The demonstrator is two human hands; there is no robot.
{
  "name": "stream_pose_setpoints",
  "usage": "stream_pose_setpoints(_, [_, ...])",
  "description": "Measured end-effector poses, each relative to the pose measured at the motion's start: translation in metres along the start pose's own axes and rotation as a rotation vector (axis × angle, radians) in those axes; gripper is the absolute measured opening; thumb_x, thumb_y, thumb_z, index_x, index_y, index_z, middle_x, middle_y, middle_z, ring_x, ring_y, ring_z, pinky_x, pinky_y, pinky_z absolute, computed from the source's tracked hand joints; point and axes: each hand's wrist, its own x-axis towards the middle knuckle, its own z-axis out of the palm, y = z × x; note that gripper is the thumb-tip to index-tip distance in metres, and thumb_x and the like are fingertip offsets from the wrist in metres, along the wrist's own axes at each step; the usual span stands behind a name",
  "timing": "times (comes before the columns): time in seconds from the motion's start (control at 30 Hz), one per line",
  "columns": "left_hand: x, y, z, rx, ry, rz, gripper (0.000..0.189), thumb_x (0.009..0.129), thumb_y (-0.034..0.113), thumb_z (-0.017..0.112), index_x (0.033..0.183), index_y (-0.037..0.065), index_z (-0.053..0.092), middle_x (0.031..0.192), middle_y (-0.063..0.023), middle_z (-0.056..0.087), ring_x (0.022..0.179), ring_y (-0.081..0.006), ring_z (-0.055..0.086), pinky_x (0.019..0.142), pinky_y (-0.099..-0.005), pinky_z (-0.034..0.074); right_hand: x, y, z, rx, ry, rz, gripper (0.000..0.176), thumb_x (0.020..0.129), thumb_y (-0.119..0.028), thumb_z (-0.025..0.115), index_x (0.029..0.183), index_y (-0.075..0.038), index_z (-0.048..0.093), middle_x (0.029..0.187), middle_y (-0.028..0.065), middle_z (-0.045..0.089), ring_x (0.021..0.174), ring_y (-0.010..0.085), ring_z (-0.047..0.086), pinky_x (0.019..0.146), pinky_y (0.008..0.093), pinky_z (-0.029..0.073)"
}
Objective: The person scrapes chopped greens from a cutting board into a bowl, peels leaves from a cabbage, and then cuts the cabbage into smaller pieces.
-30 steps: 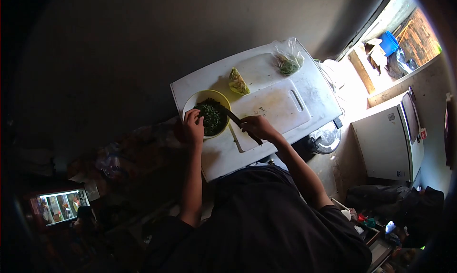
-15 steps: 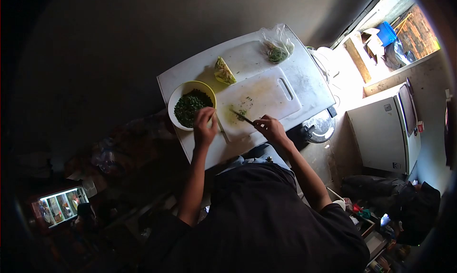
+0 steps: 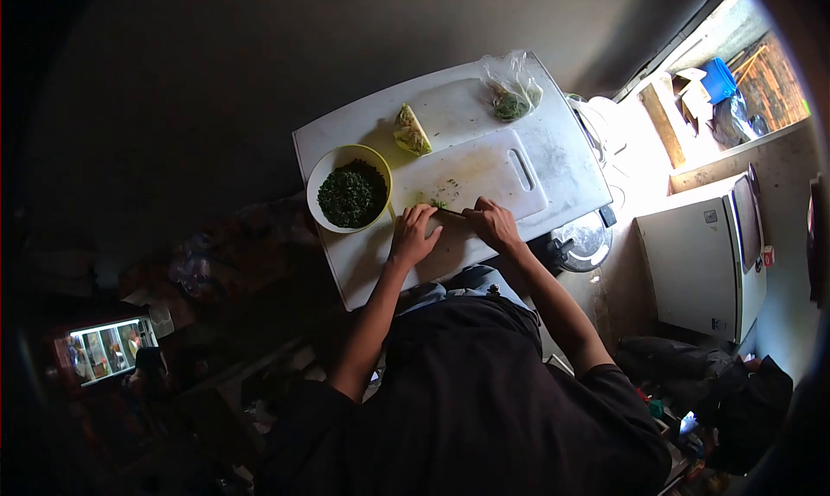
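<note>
A knife (image 3: 452,211) is gripped in my right hand (image 3: 494,225), its dark blade lying low over the white cutting board (image 3: 484,163). My left hand (image 3: 414,235) rests at the board's near left edge, thumb apart from the other fingers, fingertips beside a small bit of chopped greens (image 3: 437,204) at the blade's tip. Small dark scraps dot the board around there. To the left, a pale bowl with a yellow-green rim (image 3: 388,169) holds a heap of finely chopped dark greens (image 3: 353,195).
Behind the board lies a wedge of cabbage-like vegetable (image 3: 411,131). A clear plastic bag (image 3: 512,94) with greens sits at the table's (image 3: 367,115) far right corner. A lidded pot (image 3: 581,241) stands beyond the right edge, near a white fridge (image 3: 692,258).
My left hand has moved from the bowl's rim rightward and down to the board. My right hand keeps the knife, now lower and closer to the left fingers.
</note>
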Motion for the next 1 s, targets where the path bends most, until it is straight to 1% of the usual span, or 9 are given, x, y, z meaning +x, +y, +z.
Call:
stream_pose_setpoints(0.07, [0.011,-0.002,0.003,0.016,0.000,-0.007,0.041,0.082,0.021,0.071,0.118,0.006,0.060,0.117,-0.0105,0.058,0.108,-0.0314,0.054,0.094,-0.0421,0.043,0.011,0.008,-0.004,-0.042,0.021,0.029,0.014,0.080,-0.016,0.060,0.090,-0.017,0.069,0.086,0.0099,0.058,0.086,0.0288,0.063,0.067,0.0412,0.052])
stream_pose_setpoints(0.13, [0.020,0.000,0.004,-0.004,0.010,-0.029,0.040,0.083,0.020,0.070,0.119,0.005,0.059,0.118,-0.0117,0.058,0.110,-0.0323,0.054,0.095,-0.0421,0.044,0.021,0.016,-0.007,-0.068,0.022,0.010,0.021,0.082,-0.014,0.060,0.097,-0.019,0.073,0.085,0.0088,0.059,0.083,0.0284,0.064,0.066,0.0401,0.051])
stream_pose_setpoints(0.2, [0.023,0.001,0.005,-0.027,0.018,-0.047,0.038,0.085,0.019,0.069,0.119,0.005,0.059,0.119,-0.0129,0.058,0.113,-0.0333,0.054,0.097,-0.0420,0.044,0.026,0.021,-0.009,-0.034,0.008,0.067,0.015,0.080,-0.016,0.060,0.090,-0.018,0.071,0.087,0.0097,0.059,0.087,0.0288,0.064,0.067,0.0417,0.052])
stream_pose_setpoints(0.37, [0.004,0.001,-0.002,-0.174,0.231,-0.101,0.035,0.084,0.015,0.068,0.116,0.004,0.060,0.116,-0.0134,0.060,0.106,-0.0336,0.058,0.092,-0.0424,0.047,0.018,0.001,-0.014,0.047,-0.039,0.090,0.016,0.083,-0.018,0.063,0.096,-0.018,0.073,0.087,0.0099,0.061,0.083,0.0304,0.065,0.066,0.0428,0.052])
stream_pose_setpoints(0.5, [-0.028,-0.002,-0.019,-0.192,0.147,-0.268,0.032,0.085,0.014,0.068,0.113,0.002,0.060,0.110,-0.0132,0.063,0.102,-0.0333,0.058,0.091,-0.0417,0.047,0.000,-0.019,-0.003,0.129,-0.074,0.068,0.018,0.083,-0.020,0.066,0.100,-0.017,0.072,0.088,0.0091,0.062,0.078,0.0306,0.065,0.066,0.0423,0.053])
stream_pose_setpoints(0.6, [-0.039,-0.005,-0.026,-0.035,0.148,-0.191,0.033,0.084,0.015,0.068,0.114,0.002,0.060,0.114,-0.0133,0.061,0.105,-0.0328,0.056,0.093,-0.0420,0.046,-0.010,-0.032,0.002,0.104,-0.087,0.001,0.018,0.082,-0.020,0.068,0.099,-0.016,0.073,0.087,0.0077,0.062,0.077,0.0290,0.066,0.065,0.0409,0.053])
stream_pose_setpoints(0.83, [-0.030,0.000,-0.018,0.011,0.063,-0.114,0.043,0.082,0.018,0.070,0.121,0.003,0.058,0.127,-0.0139,0.053,0.114,-0.0352,0.051,0.098,-0.0453,0.042,-0.004,-0.026,0.022,0.030,-0.102,-0.031,0.017,0.083,-0.017,0.063,0.096,-0.017,0.073,0.084,0.0093,0.060,0.074,0.0299,0.065,0.064,0.0423,0.053])
stream_pose_setpoints(0.9, [-0.024,-0.005,-0.017,0.020,0.076,-0.114,0.044,0.082,0.018,0.070,0.122,0.004,0.058,0.129,-0.0134,0.052,0.115,-0.0345,0.051,0.099,-0.0450,0.041,0.002,-0.023,0.020,0.061,-0.046,0.006,0.014,0.082,-0.017,0.060,0.092,-0.015,0.071,0.086,0.0149,0.060,0.075,0.0344,0.065,0.064,0.0460,0.052])
stream_pose_setpoints(1.0, [-0.018,-0.011,-0.016,0.035,0.098,-0.116,0.045,0.083,0.018,0.070,0.124,0.004,0.056,0.130,-0.0134,0.052,0.117,-0.0342,0.051,0.099,-0.0448,0.041,0.016,-0.013,0.012,0.011,-0.042,0.097,0.014,0.083,-0.017,0.060,0.091,-0.015,0.071,0.086,0.0145,0.060,0.075,0.0344,0.065,0.064,0.0458,0.051])
